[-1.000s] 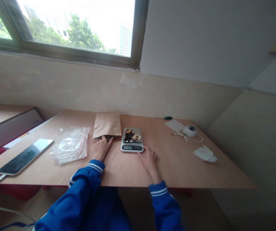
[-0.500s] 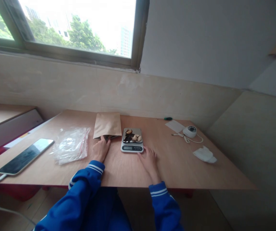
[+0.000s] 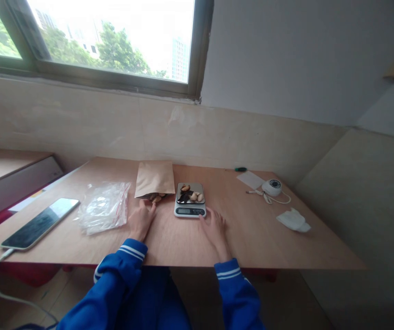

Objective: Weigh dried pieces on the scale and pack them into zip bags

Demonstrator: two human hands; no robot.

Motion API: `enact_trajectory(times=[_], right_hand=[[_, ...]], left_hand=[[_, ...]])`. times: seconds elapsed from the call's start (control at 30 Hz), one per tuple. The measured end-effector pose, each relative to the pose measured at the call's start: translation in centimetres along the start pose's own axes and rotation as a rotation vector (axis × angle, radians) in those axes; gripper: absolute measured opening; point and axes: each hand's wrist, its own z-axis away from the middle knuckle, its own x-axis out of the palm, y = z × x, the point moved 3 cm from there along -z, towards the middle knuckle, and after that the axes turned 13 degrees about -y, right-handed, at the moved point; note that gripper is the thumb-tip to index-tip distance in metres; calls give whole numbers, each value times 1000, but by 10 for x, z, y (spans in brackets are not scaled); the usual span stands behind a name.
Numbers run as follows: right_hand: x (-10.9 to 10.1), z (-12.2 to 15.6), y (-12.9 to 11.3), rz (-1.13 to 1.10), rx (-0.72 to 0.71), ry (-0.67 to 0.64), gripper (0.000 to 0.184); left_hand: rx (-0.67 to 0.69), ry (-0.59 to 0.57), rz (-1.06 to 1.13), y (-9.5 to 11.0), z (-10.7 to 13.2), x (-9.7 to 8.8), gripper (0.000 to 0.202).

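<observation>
A brown paper bag point(image 3: 154, 178) lies flat with its mouth towards me, and brown dried pieces point(image 3: 156, 198) show in the opening. My left hand point(image 3: 141, 219) is at that mouth, thumb and forefinger apart, the thumb tip by the pieces; the other fingertips are hard to make out. Right of the bag stands a kitchen scale point(image 3: 190, 211) with a small display. On its plate rest dark flat pieces point(image 3: 184, 197), a brown piece point(image 3: 185, 188) and several pale pieces point(image 3: 197, 197). My right hand point(image 3: 215, 229) lies open, its fingers touching the scale's front right corner.
Clear plastic bags point(image 3: 103, 208) and a phone point(image 3: 41, 224) with a cable lie to the left. To the right are a white dome camera point(image 3: 271, 187) with its cord, a white paper point(image 3: 250, 179), a crumpled tissue point(image 3: 293, 221) and a green-handled tool point(image 3: 240, 169). The wall stands behind the table.
My left hand has drawn back slightly from the bag's mouth, and brown pieces now show there. My right hand stays at the scale's corner. The view has shifted slightly.
</observation>
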Motion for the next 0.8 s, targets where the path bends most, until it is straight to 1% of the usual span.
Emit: enact_trajectory(times=[0.1, 0.2, 0.33, 0.43, 0.6, 0.7, 0.8], right_hand=[[-1, 1, 1, -29, -9, 54, 39], [-1, 3, 0, -33, -82, 91, 36], [-5, 2, -11, 44, -116, 142, 31], [-8, -11, -33, 141, -162, 93, 34], [-7, -43, -70, 302, -225, -25, 38], [0, -57, -81, 381, -287, -82, 40], [9, -63, -82, 421, -325, -115, 32]], left_hand=[[12, 11, 43, -6, 6, 0, 52], [37, 13, 84, -12, 11, 1, 53], [43, -23, 136, -16, 18, 0, 52], [61, -48, 166, -16, 21, -1, 48], [99, -8, 199, -18, 23, -2, 42], [110, 5, 226, -18, 23, -2, 39], [133, 4, 244, -17, 24, -1, 38]])
